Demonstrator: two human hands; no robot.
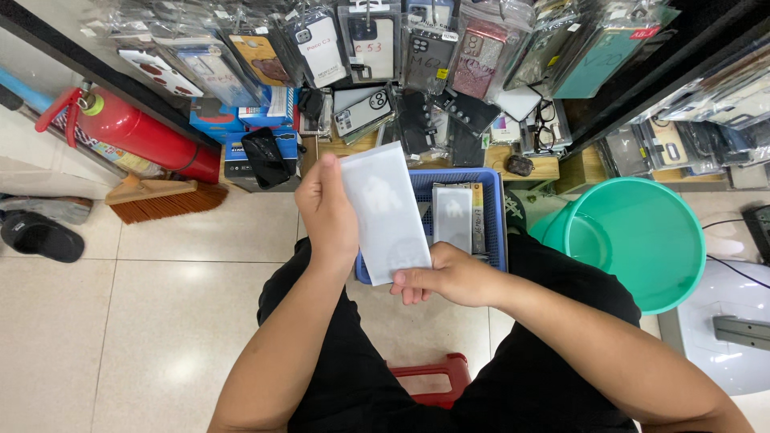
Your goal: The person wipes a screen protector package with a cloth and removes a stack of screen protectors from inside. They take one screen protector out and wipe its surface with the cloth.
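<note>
Pale glossy floor tiles (160, 321) are spreading across the near part of a small shop, seen from above by a seated person. At the far left, a red fire extinguisher (140, 132) is lying against the wall, with a short broom (164, 199) with orange bristles resting just near it and a black slipper (40, 236) sitting farther left. Along the far edge, a low shelf is showing many packaged phone cases (377, 48) hanging and leaning in clear sleeves.

At centre, the left hand (327, 212) is grasping the upper left edge of a flat white packet (387, 210), thumb pressing on its front. The right hand (449, 277) is pinching the packet's lower right corner, fingers curling underneath. The packet is being held upright between both hands, above the person's lap and in front of a blue plastic basket (493, 232). Similar pale packets (454, 216) are standing inside that basket. A red stool (437, 377) is peeking out between the person's dark trouser legs.

To the right, a teal bucket (642, 240) is standing on the floor, well apart from the hands
</note>
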